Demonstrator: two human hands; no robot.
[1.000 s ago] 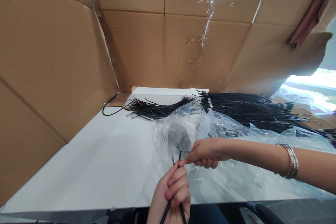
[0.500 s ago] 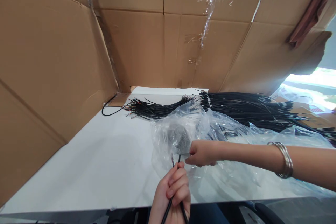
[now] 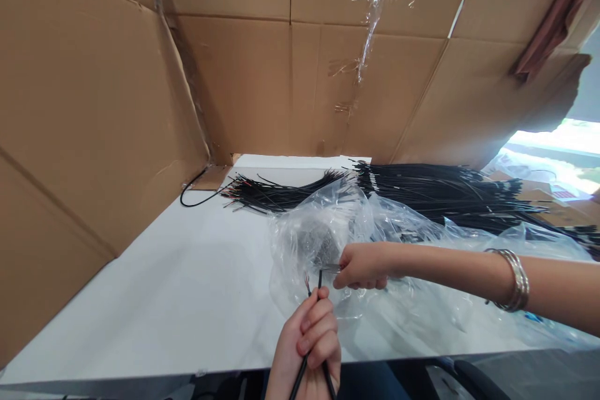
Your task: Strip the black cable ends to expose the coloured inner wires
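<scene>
My left hand [image 3: 312, 340] is closed around two black cables [image 3: 300, 375] at the front of the table, their tails hanging down past the wrist. Above the fingertips one cable end shows thin bare-looking wires [image 3: 307, 282] spread apart, while the other black end [image 3: 320, 279] stands straight up. My right hand [image 3: 360, 267], with metal bangles on its wrist, is closed on a thin metal tool [image 3: 331, 268]; its kind is not clear. The tool's tip is by the top of the straight cable end; I cannot tell whether they touch. Behind lies a clear plastic bag [image 3: 290, 244] with a grey mass [image 3: 321, 244] of small pieces.
Bundles of black cables lie at the back, a smaller one [image 3: 281, 194] and a larger one [image 3: 422, 190]. Clear plastic sheeting [image 3: 435, 319] spreads under my right arm. Cardboard walls [image 3: 262, 87] enclose the white table [image 3: 187, 300] at the back and left.
My right hand has risen slightly, and the metal tool in it shows more clearly at the cable end. My left hand has stayed nearly still with the cables.
</scene>
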